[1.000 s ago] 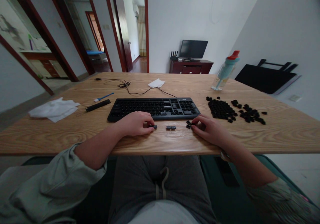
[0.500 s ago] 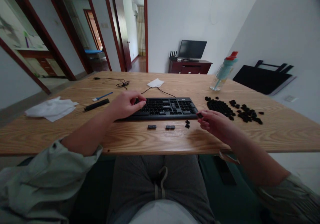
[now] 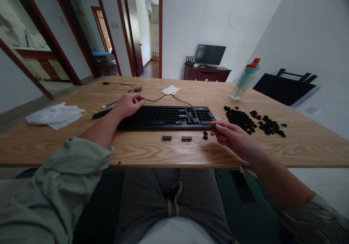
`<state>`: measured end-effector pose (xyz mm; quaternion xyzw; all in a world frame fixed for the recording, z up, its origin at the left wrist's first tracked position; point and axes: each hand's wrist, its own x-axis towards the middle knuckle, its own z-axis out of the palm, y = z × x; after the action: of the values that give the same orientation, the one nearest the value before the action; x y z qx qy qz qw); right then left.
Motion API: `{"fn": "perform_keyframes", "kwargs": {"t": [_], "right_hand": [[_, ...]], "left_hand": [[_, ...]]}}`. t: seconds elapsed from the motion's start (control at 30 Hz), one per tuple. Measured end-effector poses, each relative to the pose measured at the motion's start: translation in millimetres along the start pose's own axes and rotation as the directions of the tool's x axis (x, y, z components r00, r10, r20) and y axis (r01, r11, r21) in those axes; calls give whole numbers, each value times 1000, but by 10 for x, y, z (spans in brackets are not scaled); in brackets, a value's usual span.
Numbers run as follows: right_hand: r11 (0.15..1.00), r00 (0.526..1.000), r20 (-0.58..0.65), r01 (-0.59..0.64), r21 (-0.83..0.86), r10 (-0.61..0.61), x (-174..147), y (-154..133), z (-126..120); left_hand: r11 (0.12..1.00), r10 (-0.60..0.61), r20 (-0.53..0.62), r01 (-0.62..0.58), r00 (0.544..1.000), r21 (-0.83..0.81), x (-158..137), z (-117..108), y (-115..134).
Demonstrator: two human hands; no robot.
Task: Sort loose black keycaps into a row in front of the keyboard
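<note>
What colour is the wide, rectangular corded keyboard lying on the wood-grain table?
The corded keyboard is black; it shows best in the head view, the only one.

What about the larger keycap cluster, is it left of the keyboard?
No, the larger keycap cluster lies on the wood-grain tabletop, to the right of the keyboard.

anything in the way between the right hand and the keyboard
Nothing visible. The right hand pinches a small black piece by the near right corner of the keyboard. A few loose black pieces lie just left of the hand, in front of the keyboard, but leave its right end open.
</note>
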<state>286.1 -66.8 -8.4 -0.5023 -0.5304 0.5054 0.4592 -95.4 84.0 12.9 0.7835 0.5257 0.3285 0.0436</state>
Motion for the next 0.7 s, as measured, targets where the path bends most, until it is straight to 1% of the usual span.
{"fn": "perform_keyframes", "kwargs": {"t": [0.07, 0.13, 0.2, 0.23, 0.37, 0.43, 0.53, 0.63, 0.7], "right_hand": [[982, 998, 33, 57, -183, -51, -10, 15, 39], [910, 988, 82, 150, -386, -128, -24, 31, 48], [805, 974, 119, 226, -549, -192, -43, 52, 15], [746, 969, 126, 243, -619, -211, -53, 67, -18], [477, 969, 136, 222, -850, -208, -78, 147, -214], [387, 970, 142, 209, -898, -195, -83, 184, -302], [343, 970, 157, 214, -915, -188, -90, 209, -380], [332, 967, 185, 234, -914, -173, -101, 199, -411], [339, 962, 209, 258, -905, -173, -109, 189, -427]], "left_hand": [[1000, 1, -1, -1, 1000, -5, -9, -11, 10], [1000, 22, -1, -22, 1000, -5, -12, -11, 12], [999, 37, 4, -37, 999, -5, -15, -7, 5], [999, 35, 6, -35, 999, -5, -17, -5, 0], [1000, 3, 8, -3, 1000, -6, -21, -6, -12], [1000, 5, 11, -5, 1000, -11, -19, -4, -15], [1000, 4, 12, -3, 1000, -12, -17, 7, -23], [1000, 0, 12, 0, 1000, -19, -18, 16, -33], [1000, -1, 15, 2, 1000, -23, -19, 20, -41]]}}
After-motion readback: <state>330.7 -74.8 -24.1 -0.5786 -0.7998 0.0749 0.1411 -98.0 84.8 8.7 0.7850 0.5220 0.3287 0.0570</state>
